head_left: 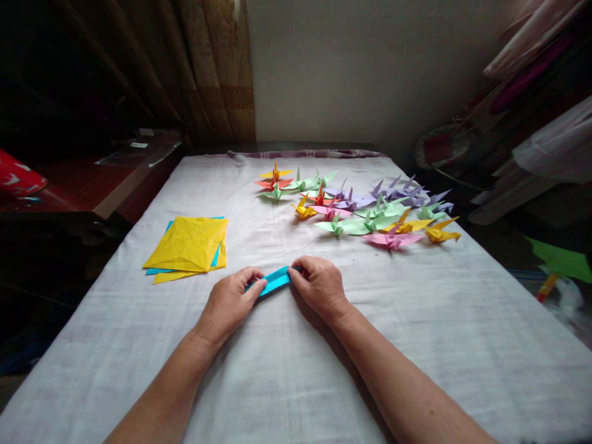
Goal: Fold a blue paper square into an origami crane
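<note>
Ends of the blue strip (276,282) partly hidden

The left hand (234,299) partly covers 1 end, the right hand (322,285) the other; folds there cannot be told. Both forearms (157,388) run off the bottom edge. Left of the left hand, yellow sheets (192,243) hide most of the blue paper (215,256); farther left, a red object (18,176) is cut off. Beyond the right hand, purple cranes (409,194) overlap too much to count; far to its right, a green piece (562,256) is blurred.

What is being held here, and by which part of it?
Folded blue paper: the left hand pinches its left end, the right hand its right end.
</note>
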Demonstrator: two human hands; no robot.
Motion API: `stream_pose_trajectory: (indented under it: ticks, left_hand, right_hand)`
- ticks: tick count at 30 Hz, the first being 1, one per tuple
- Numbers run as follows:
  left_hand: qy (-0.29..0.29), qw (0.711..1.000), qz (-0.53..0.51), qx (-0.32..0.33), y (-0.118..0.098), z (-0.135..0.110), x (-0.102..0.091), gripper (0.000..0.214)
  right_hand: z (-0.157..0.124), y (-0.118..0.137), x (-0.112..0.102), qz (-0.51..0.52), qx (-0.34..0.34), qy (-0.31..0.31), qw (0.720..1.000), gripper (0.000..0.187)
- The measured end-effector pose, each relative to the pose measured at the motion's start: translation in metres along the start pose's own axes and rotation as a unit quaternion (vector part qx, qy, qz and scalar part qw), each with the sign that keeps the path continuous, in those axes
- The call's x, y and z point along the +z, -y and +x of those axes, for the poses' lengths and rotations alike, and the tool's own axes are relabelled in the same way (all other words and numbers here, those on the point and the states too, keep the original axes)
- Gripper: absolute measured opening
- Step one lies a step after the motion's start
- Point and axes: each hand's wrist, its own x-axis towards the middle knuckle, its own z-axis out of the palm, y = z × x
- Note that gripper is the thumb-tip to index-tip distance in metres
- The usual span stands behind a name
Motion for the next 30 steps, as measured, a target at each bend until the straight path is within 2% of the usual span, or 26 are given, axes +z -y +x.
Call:
stream_pose_trajectory:
  ticks: [4, 9, 13, 16, 19, 22, 25, 30]
  left_hand:
    - [-0.011, 0.994, 0.111, 0.009, 0.0, -0.001, 0.0, 0.021]
    - [-0.015, 0.97, 0.244, -0.001, -0.002, -0.002, 0.004, 0.019]
    - [-0.012, 0.955, 0.296, 0.008, -0.003, -0.002, 0.007, 0.019]
    - [-0.015, 0.95, 0.312, 0.014, -0.003, -0.003, 0.007, 0.02]
    - [-0.018, 0.948, 0.316, 0.018, -0.004, -0.003, 0.007, 0.02]
    - [-0.015, 0.95, 0.311, 0.017, -0.006, -0.002, 0.005, 0.02]
    - [-0.014, 0.95, 0.313, 0.013, -0.004, -0.004, 0.001, 0.02]
    - [-0.035, 0.943, 0.332, 0.007, 0.01, -0.012, -0.008, 0.023]
  right_hand:
    - [0.001, 0.001, 0.001, -0.111, -0.01, 0.008, 0.994, 0.015]
    - [0.0, 0.002, 0.002, -0.157, -0.023, 0.007, 0.987, 0.013]
    - [-0.002, 0.004, 0.004, -0.168, -0.122, -0.009, 0.978, 0.017]
    - [-0.004, 0.005, 0.004, -0.165, -0.218, 0.058, 0.96, 0.02]
    - [-0.009, 0.006, 0.0, -0.144, -0.269, 0.131, 0.943, 0.026]
    - [-0.018, 0.006, -0.007, -0.139, -0.26, 0.149, 0.944, 0.035]
    - [-0.028, 0.006, -0.013, -0.157, -0.215, 0.164, 0.95, 0.046]
    - [-0.037, 0.009, -0.012, -0.176, -0.16, 0.174, 0.956, 0.055]
